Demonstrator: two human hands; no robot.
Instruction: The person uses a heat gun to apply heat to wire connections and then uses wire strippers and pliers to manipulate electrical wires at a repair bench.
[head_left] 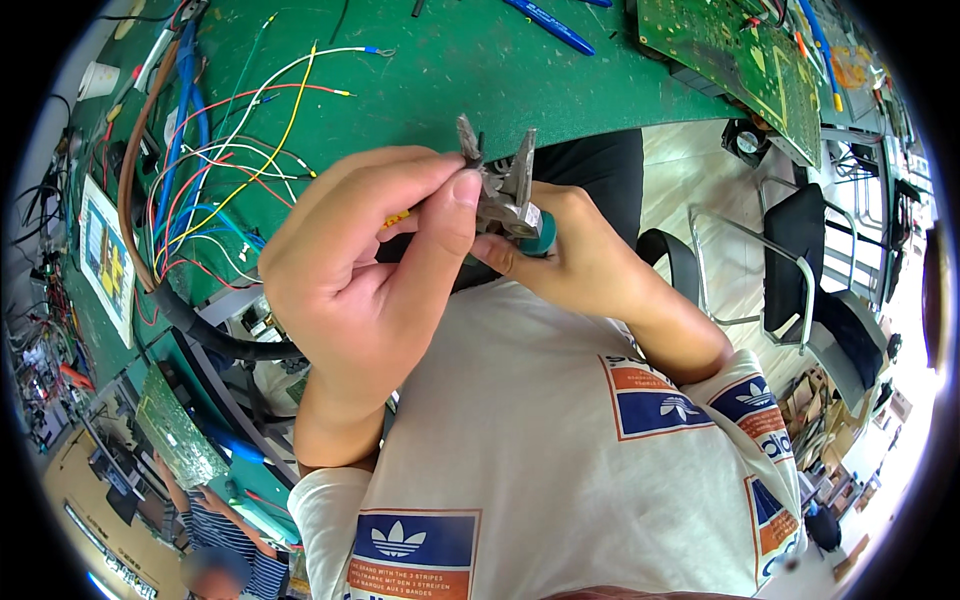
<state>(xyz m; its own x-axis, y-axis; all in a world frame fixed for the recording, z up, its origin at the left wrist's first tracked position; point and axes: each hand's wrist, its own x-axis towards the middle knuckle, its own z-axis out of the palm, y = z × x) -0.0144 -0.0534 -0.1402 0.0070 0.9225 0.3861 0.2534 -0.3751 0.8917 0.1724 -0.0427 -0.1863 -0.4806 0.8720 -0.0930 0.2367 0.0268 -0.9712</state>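
My right hand (575,235) is closed round the teal handle of a pair of metal pliers (515,200). Their two grey jaws stand apart and point away from me, above the bench edge. Close against the jaws, my left hand (370,240) pinches a thin dark wire-like piece (481,143) between thumb and forefinger. Its tip shows between the jaws; the rest is mostly hidden by the fingers. A bit of yellow (396,218) shows under the left fingers, and I cannot tell whether it belongs to the same piece.
Loose coloured wires (290,90) fan out over the green bench (430,90) from a thick black cable (220,345). A blue pen (552,27) and a large circuit board (730,65) lie at the far side. Chairs (795,255) stand right; a striped-shirted person (235,530) is lower left.
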